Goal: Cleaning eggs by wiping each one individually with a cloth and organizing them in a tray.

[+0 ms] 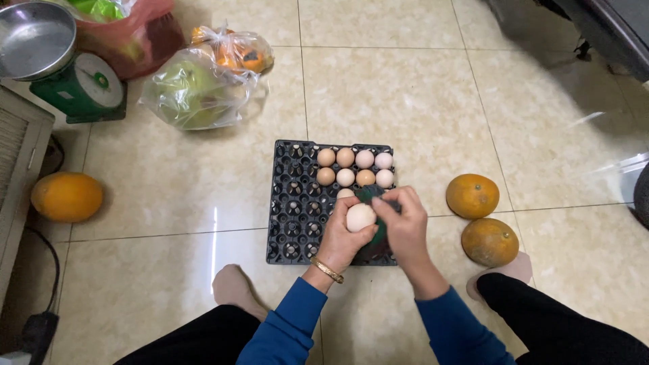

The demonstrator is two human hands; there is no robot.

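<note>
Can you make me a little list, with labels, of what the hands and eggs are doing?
left hand: holds one pale egg
right hand: presses a dark green pad against that egg
egg tray: black, on the tiled floor
eggs in tray: eight in two rows, a ninth partly hidden
melons: two, beside the tray
</note>
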